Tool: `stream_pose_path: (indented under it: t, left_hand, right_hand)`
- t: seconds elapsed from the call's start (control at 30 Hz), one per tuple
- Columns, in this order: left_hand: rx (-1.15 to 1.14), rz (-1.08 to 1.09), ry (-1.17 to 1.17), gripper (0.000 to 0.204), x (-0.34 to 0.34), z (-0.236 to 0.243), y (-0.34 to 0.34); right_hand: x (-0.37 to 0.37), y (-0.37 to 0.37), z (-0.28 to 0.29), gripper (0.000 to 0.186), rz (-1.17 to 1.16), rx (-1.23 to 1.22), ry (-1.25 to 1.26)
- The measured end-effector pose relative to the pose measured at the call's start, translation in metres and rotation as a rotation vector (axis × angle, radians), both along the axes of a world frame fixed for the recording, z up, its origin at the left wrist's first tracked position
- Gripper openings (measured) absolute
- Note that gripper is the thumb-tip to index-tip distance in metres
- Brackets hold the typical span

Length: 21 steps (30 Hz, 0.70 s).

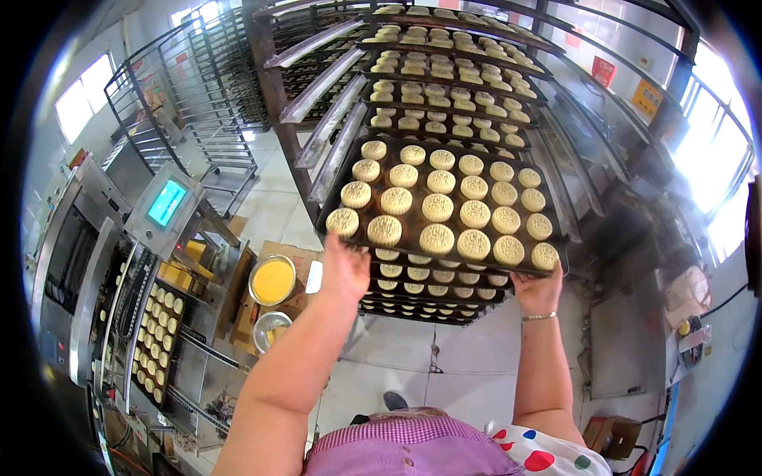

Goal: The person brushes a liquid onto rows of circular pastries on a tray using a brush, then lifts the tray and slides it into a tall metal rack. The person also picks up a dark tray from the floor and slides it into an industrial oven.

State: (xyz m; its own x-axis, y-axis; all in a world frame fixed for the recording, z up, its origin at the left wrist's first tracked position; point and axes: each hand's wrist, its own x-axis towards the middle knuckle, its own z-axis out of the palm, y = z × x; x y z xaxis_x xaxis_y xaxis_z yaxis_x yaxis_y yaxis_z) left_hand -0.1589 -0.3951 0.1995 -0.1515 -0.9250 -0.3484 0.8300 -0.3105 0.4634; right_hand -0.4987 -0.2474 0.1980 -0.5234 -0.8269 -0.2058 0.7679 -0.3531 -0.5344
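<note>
A dark baking tray (pixel 413 239) with rows of pale, round, stamped pastries (pixel 437 208) juts out of a tall metal rack (pixel 279 151). My left hand (pixel 346 266) grips the tray's near left corner, fingers curled over the edge beside a pastry. At the near right corner my right hand (pixel 540 289) holds the tray from below and the side, its thumb by the last pastry. The far part of the tray lies between the rack's side rails. More loaded trays (pixel 452 91) are stacked above and below it. My fingertips under the tray are hidden.
On the left stands a machine with a lit screen (pixel 167 203) and a tray of small pastries (pixel 157 337) on its conveyor. Beside it are a bowl of yellow liquid (pixel 272 280) and a smaller metal bowl (pixel 272 329). A wheeled rack (pixel 210 119) stands behind; a cardboard box (pixel 611 436) sits at lower right.
</note>
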Motion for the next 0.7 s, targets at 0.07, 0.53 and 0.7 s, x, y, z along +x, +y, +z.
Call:
stream_pose_path:
  t: [0.07,0.53,0.7]
  left_hand:
    - [-0.053,-0.122,-0.104,0.067,-0.031,0.017,-0.002]
    - [0.103,-0.518,-0.953,0.043,0.184,-0.188,0.192]
    - [0.388,-0.115,-0.892,0.035,0.287,-0.191,0.323]
  right_hand:
    - [-0.015,-0.032,0.001,0.061,0.028,-0.02,0.055]
    - [0.148,-0.04,-0.125,0.043,0.646,0.225,0.067]
    - [0.315,-0.001,-0.179,0.041,1.281,0.415,0.237]
